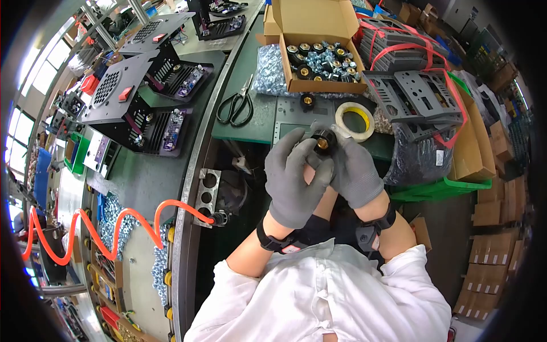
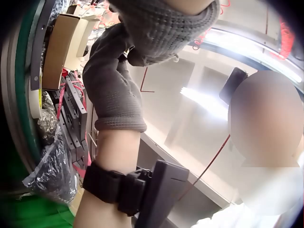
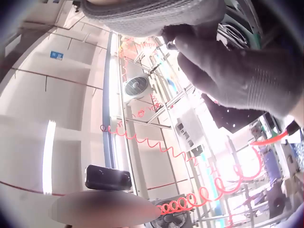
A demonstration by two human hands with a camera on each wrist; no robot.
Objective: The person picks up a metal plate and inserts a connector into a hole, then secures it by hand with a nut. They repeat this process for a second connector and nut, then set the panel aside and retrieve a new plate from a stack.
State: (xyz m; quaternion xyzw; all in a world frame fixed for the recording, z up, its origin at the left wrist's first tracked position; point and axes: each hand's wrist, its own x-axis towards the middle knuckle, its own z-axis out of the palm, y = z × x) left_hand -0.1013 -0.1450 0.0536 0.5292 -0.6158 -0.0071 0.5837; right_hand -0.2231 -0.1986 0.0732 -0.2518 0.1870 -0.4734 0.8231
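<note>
Your grey-gloved left hand [image 1: 293, 178] and right hand [image 1: 358, 172] pinch a round black brass-centred knob [image 1: 325, 141] between them — a cream tape roll [image 1: 358, 137] just beyond.

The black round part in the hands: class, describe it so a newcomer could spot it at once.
Below the open cardboard box in the head view, find the gloved left hand and right hand. Between them is the black round part with a brass-coloured centre. Similar parts lie nearby, but only this one is held.
</note>
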